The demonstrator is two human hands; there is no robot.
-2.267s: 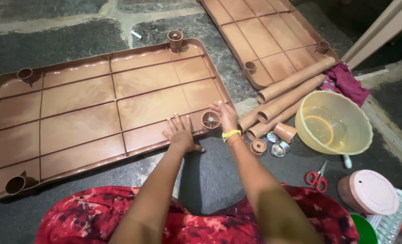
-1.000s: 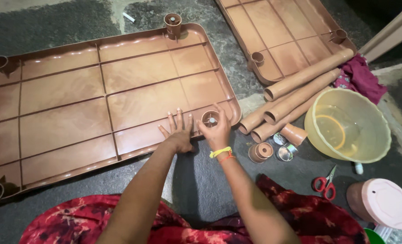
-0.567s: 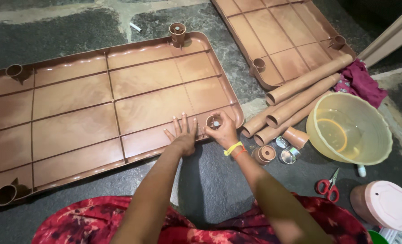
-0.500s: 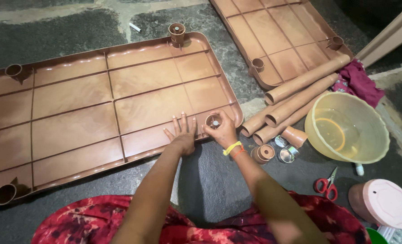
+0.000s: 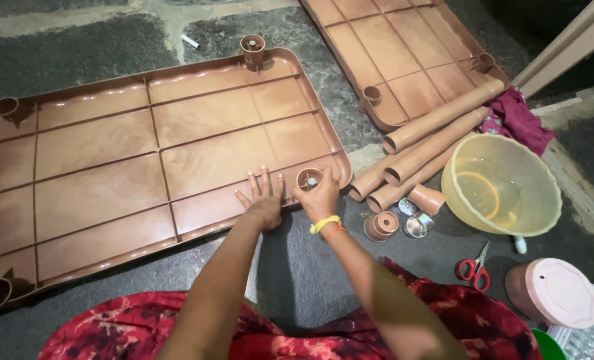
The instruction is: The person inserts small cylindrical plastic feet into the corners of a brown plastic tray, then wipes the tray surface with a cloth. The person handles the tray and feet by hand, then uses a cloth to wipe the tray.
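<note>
My left hand (image 5: pixel 263 200) lies flat, fingers spread, on the near right edge of the big brown shelf (image 5: pixel 130 160), which rests upside down on the stone floor (image 5: pixel 290 267). My right hand (image 5: pixel 319 197) is just beside it, fingers curled around the round socket (image 5: pixel 309 179) at the shelf's near right corner; a small pale thing sits inside the socket, too small to make out. To the right lie three brown tubes (image 5: pixel 430 143), side by side, with short brown caps (image 5: pixel 381 225) near their ends. Right of them stands a clear yellow bowl (image 5: pixel 503 190), with red scissors (image 5: pixel 473 268) near it. A second shelf (image 5: pixel 403 53) lies at the far right. A pink-lidded jar (image 5: pixel 557 293) sits near right.
</note>
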